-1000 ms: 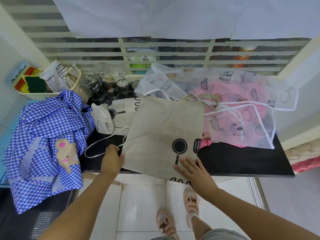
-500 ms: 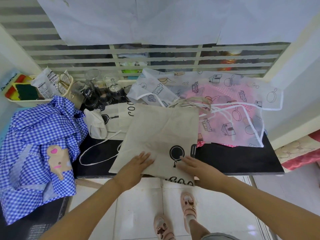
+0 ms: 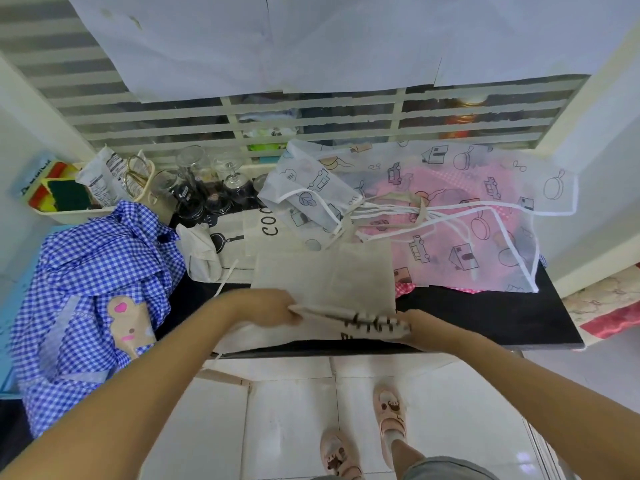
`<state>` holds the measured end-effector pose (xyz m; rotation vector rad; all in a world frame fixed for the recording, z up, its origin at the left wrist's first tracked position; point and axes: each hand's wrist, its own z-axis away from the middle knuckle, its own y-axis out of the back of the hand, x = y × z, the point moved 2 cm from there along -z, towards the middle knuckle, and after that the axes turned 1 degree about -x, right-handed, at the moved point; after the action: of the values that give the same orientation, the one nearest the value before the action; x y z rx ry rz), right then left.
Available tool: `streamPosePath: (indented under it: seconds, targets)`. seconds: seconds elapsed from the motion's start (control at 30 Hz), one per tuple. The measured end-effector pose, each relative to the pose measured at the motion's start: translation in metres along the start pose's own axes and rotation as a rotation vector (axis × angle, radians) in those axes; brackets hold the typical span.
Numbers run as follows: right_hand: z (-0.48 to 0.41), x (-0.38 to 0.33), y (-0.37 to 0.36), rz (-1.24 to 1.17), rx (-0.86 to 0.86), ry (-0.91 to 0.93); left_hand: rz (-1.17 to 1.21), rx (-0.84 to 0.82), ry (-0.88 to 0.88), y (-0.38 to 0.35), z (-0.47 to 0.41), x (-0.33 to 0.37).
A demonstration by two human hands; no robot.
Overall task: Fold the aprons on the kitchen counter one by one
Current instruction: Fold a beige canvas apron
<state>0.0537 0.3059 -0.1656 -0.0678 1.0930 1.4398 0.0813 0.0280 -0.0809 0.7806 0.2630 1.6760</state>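
A beige apron (image 3: 325,278) with black print lies at the front of the black counter (image 3: 485,317). Its near hem is lifted and turned back over the rest. My left hand (image 3: 266,306) grips the left end of that hem, and my right hand (image 3: 412,323) grips the right end. A second beige apron (image 3: 256,230) printed with a pan and letters lies behind it. To the right a sheer white apron (image 3: 460,209) with house and car drawings lies spread over pink checked cloth. A blue gingham apron (image 3: 86,289) is heaped at the left.
Several upturned glasses (image 3: 207,181) stand at the back of the counter. A cream tray (image 3: 72,209) with sponges, a packet and scissors sits at the back left. A slatted window runs behind. Below the counter are white floor tiles and my feet in pink sandals.
Both hands went from pressing flat on the beige apron to gripping its near hem. They have lifted that hem and carried it back over the apron, hiding the pan print.
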Motion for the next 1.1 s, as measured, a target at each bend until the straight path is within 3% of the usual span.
streamPosePath:
  seconds: [0.13,0.3,0.4,0.53,0.67,0.93,1.1]
  targets:
    - [0.009,-0.001,0.016,-0.444,0.043,-0.001,-0.025,-0.020,0.061,0.046,-0.013,0.008]
    - [-0.010,0.020,0.020,-0.616,0.280,-0.145,-0.001,0.063,0.060,0.074,-0.047,0.006]
    - [-0.022,0.031,0.016,-0.593,0.361,-0.267,0.037,0.146,0.092,0.076,-0.070,-0.016]
    - [-0.035,0.041,0.011,-0.525,0.463,-0.417,-0.016,0.088,0.208,0.055,-0.088,-0.052]
    - [-0.032,0.045,0.008,-0.596,0.475,-0.365,0.128,0.168,0.235,0.032,-0.102,-0.072]
    - [-0.035,0.050,0.004,-0.266,0.550,-0.403,0.087,0.233,0.234,0.015,-0.121,-0.073]
    - [-0.028,0.046,0.006,-0.467,0.852,-0.407,0.051,0.390,0.202,0.005,-0.120,-0.072]
